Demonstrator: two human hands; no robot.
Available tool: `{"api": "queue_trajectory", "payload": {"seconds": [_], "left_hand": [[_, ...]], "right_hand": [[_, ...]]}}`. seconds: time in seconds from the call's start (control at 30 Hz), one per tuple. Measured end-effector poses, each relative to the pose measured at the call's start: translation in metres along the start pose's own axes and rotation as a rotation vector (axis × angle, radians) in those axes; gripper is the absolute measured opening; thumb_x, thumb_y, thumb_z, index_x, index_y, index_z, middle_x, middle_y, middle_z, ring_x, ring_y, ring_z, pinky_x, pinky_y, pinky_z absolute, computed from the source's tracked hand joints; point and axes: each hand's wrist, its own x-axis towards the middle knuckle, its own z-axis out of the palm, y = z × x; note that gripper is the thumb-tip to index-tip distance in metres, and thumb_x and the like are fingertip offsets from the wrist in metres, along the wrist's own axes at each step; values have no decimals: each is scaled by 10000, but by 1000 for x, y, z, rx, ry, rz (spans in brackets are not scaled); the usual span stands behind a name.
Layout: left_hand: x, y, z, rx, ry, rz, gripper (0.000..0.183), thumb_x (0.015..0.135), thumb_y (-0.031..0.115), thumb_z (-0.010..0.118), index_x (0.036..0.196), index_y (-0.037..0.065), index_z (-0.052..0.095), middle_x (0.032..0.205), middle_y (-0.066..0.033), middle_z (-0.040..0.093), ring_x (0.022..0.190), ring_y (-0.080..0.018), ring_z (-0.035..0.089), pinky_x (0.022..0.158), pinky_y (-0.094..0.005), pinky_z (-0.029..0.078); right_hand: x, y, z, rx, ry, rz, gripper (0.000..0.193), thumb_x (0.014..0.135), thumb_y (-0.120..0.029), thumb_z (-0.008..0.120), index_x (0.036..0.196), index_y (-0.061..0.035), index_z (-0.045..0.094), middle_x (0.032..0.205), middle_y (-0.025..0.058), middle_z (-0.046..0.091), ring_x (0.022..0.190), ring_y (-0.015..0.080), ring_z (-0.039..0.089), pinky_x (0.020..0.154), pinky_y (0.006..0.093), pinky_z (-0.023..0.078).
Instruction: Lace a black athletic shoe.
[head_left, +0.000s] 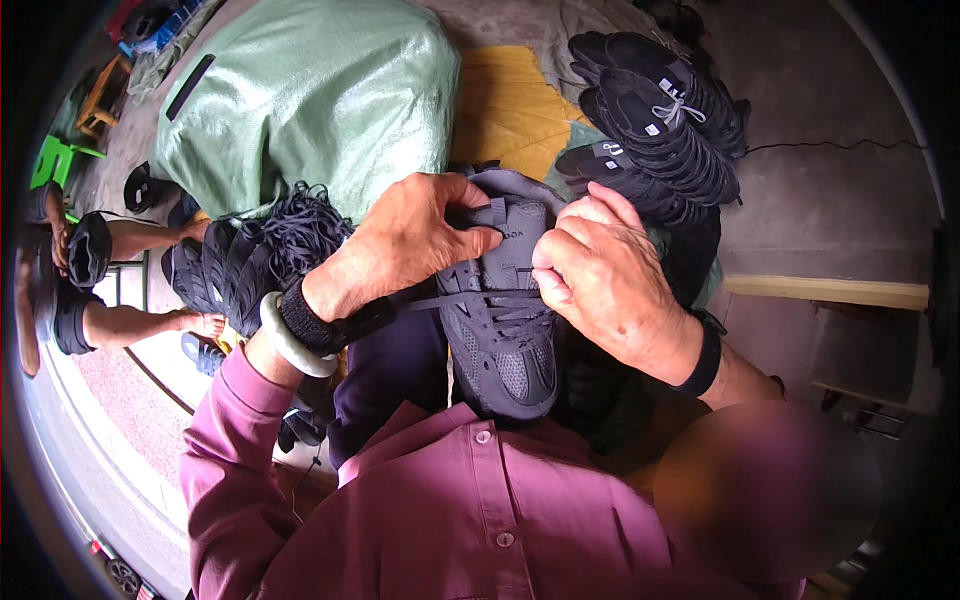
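A black sneaker (500, 362) rests in front of my body with its toe toward me. Its laces (515, 312) cross the lower part, and one loose strand runs out to the left below my wrist. My left hand (415, 225) pinches the shoe's upper edge beside the tongue (525, 238), thumb and forefinger nearly meeting. On the other side, my right hand (615, 275) is closed, with a short dark piece of shoelace showing at its fingertips. What lies inside its curled fingers is mostly hidden.
A large pale green sack (320, 95) stands at far left, with a bundle of black laces (305, 235) near it. Stacked black shoes (660, 125) rise at far right. Another person's hand (58, 240) holds a dark shoe at left. A wooden-edged bench (830, 290) stands right.
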Motion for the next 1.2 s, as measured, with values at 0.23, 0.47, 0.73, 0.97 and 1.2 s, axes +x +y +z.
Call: {"api": "queue_trajectory", "payload": {"seconds": [0.23, 0.47, 0.73, 0.97, 1.2], "left_hand": [[9, -4, 3, -108, 32, -2, 345, 848, 126, 840, 1112, -58, 716, 902, -73, 724, 820, -117, 632, 752, -307, 536], [9, -10, 13, -127, 111, 49, 279, 855, 145, 833, 1045, -27, 722, 899, -128, 739, 785, -170, 672, 750, -331, 547], [-39, 3, 23, 110, 362, 392, 205, 788, 51, 830, 960, 67, 720, 925, -86, 633, 916, -267, 631, 796, -363, 506], [-42, 20, 25, 595, 261, 413, 202, 739, 160, 841, 884, 100, 713, 948, -77, 622, 935, -310, 611, 868, -429, 455], [-25, 22, 15, 621, 158, 387, 152, 687, 110, 769, 770, 94, 642, 845, -105, 600, 867, -345, 622, 795, -440, 504]], "right_hand": [[4, -4, -3, -80, -108, -86, 93, 846, -129, 674, 839, -89, 591, 852, 76, 584, 1022, 288, 598, 1119, 528, 380], [1, -6, 8, 143, 17, 28, 73, 869, -127, 681, 860, -95, 616, 907, 67, 609, 1049, 280, 598, 1146, 519, 336], [-1, -13, 4, 66, 24, 77, 190, 846, -79, 746, 992, -97, 626, 946, 21, 662, 1061, 241, 628, 1167, 560, 314], [3, -13, 8, 65, 34, 47, 234, 833, -69, 720, 1007, -86, 565, 867, 38, 666, 1020, 256, 633, 1165, 569, 293], [3, -6, 4, 128, 34, 62, 207, 858, -98, 731, 1005, -86, 585, 877, 49, 672, 1018, 268, 643, 1131, 542, 347]]}}
